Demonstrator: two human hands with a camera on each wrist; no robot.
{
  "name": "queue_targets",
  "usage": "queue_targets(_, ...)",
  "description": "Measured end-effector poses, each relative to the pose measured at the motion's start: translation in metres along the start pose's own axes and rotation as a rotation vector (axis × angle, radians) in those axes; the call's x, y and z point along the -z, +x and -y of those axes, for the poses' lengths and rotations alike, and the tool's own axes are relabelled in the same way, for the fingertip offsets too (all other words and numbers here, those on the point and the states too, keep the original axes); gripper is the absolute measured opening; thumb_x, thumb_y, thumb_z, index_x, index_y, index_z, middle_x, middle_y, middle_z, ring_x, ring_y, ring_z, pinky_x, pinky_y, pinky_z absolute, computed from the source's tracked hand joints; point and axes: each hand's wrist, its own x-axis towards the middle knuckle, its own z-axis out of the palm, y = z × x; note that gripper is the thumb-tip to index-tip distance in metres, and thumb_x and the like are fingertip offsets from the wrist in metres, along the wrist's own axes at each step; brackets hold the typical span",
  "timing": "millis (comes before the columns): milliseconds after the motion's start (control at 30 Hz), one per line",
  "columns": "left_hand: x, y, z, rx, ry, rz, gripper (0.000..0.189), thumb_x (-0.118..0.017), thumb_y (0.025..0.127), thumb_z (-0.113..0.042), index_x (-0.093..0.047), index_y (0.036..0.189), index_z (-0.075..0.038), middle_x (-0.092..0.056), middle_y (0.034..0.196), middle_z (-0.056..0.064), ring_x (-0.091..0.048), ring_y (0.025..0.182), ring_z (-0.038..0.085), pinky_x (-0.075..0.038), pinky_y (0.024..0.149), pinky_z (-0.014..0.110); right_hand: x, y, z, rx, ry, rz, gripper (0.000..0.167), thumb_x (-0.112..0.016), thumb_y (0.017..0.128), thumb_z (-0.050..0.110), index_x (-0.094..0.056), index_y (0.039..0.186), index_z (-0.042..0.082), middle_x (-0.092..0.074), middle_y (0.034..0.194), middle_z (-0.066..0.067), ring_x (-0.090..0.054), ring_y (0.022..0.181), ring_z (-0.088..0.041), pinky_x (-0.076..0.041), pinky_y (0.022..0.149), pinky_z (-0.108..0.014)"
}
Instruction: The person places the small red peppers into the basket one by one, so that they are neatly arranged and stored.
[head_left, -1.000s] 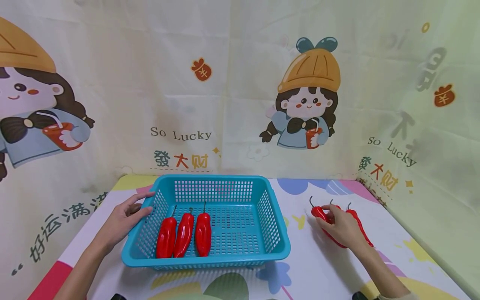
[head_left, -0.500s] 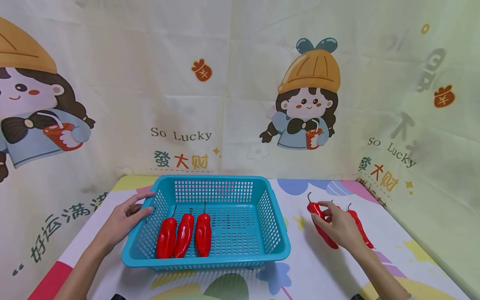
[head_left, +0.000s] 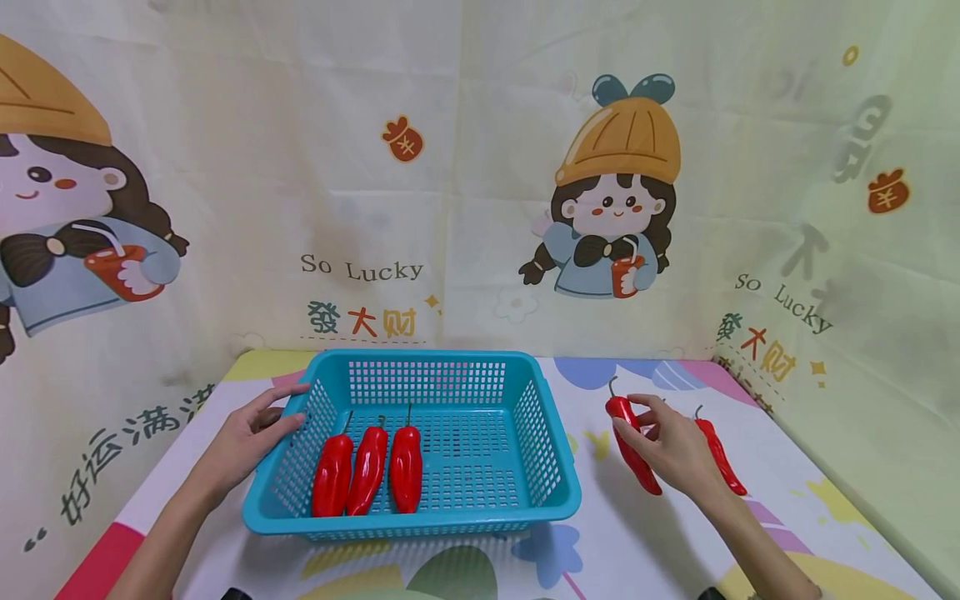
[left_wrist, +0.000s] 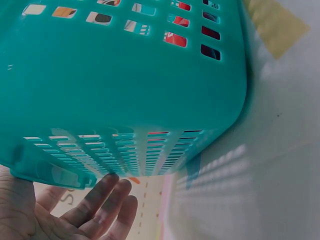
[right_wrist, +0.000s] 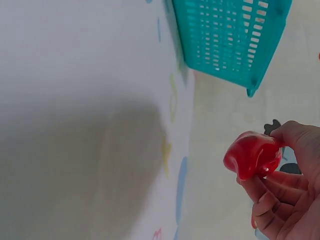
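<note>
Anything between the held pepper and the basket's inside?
Only the right wall of the basket, as the head view shows it; nothing else visible stands between it and the pepper in the right hand.

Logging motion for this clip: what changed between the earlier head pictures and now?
The right hand, pinching a red pepper, has moved it leftward, nearer the basket. No new grip or release shows. The basket, the left hand at its side, the three peppers inside and the rightmost pepper stayed put.
</note>
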Motion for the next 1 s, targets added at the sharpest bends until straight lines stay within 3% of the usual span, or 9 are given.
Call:
queue_targets(467, -0.001, 0.000, 0.002, 0.012, -0.004, 0.002, 0.064, -0.064, 0.102, -0.035, -0.040, 0.157, -0.012, -0.056, 0.139, 0.033, -0.062, 0.118, 0.049, -0.063, 0.077, 0.044, 0.002, 0.000, 0.017, 0.006, 0.046, -0.027, 0.059, -0.079, 0.090, 0.030, -0.057, 0.139, 0.006, -0.072, 0.109, -0.020, -0.068, 0.076, -0.020, -0.059, 0.057, -0.029)
queue_targets(1000, 0.000, 0.001, 0.002, 0.010, 0.004, -0.001, 0.065, -0.064, 0.102, -0.035, -0.039, 0.157, -0.012, -0.056, 0.139, 0.033, -0.061, 0.119, 0.049, -0.063, 0.078, 0.045, 0.005, 0.000, 0.037, 0.113, 0.090, -0.087, 0.061, -0.080, 0.088, 0.029, -0.056, 0.141, 0.008, -0.073, 0.109, -0.016, -0.068, 0.077, -0.019, -0.061, 0.060, -0.029)
